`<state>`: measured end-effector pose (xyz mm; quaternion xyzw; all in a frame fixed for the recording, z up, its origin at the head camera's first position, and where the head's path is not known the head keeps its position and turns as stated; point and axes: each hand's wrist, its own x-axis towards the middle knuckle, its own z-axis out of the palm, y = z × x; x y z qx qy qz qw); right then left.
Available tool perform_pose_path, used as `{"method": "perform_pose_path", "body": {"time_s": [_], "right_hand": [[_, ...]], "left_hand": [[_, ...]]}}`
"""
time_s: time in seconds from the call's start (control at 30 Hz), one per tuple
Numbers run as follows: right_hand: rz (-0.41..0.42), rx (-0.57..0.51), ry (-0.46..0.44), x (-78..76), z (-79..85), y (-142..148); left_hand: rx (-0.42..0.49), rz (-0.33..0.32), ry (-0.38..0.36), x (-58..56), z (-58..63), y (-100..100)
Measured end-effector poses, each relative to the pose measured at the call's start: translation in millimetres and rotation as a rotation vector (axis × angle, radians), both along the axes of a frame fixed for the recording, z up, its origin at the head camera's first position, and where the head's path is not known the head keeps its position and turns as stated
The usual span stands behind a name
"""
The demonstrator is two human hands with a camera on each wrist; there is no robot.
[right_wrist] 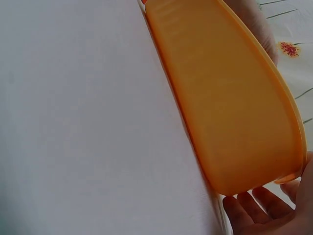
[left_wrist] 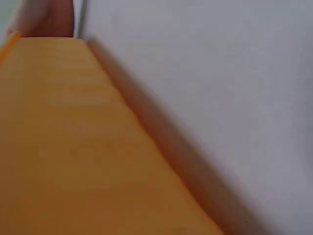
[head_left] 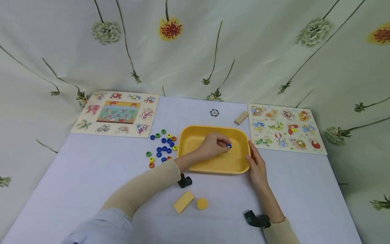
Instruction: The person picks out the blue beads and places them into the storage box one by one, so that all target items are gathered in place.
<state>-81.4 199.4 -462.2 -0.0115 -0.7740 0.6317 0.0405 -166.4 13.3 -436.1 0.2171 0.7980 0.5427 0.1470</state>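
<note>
My left hand (head_left: 212, 146) reaches across the yellow tray (head_left: 213, 167) and pinches a blue bead (head_left: 229, 146) at its fingertips, over the tray's right half. The bead's hole faces up in the head view. At the tray's right end my right hand (head_left: 257, 166) holds the wall, thumb at the rim and fingers outside. Seen from the right wrist, its fingers (right_wrist: 264, 203) lie against the bottom of the tray's end. The tray's outer side (left_wrist: 98, 147) fills much of the left wrist view, where the bead is hidden.
Loose blue beads (head_left: 164, 148), with green, yellow and orange ones, lie left of the tray. Picture puzzle boards stand at back left (head_left: 149, 123) and right (head_left: 287, 127). A wooden block (head_left: 241, 118) and round chip (head_left: 214, 113) lie behind; another block (head_left: 183, 202) and yellow disc (head_left: 202, 203) in front.
</note>
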Motion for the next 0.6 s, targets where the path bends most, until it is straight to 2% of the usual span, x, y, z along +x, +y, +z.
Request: {"method": "perform_pose_path", "body": {"time_s": [0.13,0.33,0.43,0.6], "right_hand": [[-0.01,-0.003,0.012,3.9,11.4,-5.7],[-0.009,0.008,0.016,6.1,15.5,-8.2],[-0.01,0.002,0.019,6.3,14.8,-8.3],[-0.003,-0.006,0.022,5.3,12.9,-8.8]], "left_hand": [[-0.052,-0.041,0.009,-4.7,-17.8,14.2],[-0.099,-0.018,0.071,-8.6,-36.1,25.3],[-0.12,-0.02,0.104,-8.7,-38.8,26.4],[-0.167,-0.032,0.152,-7.8,-35.6,25.5]]}}
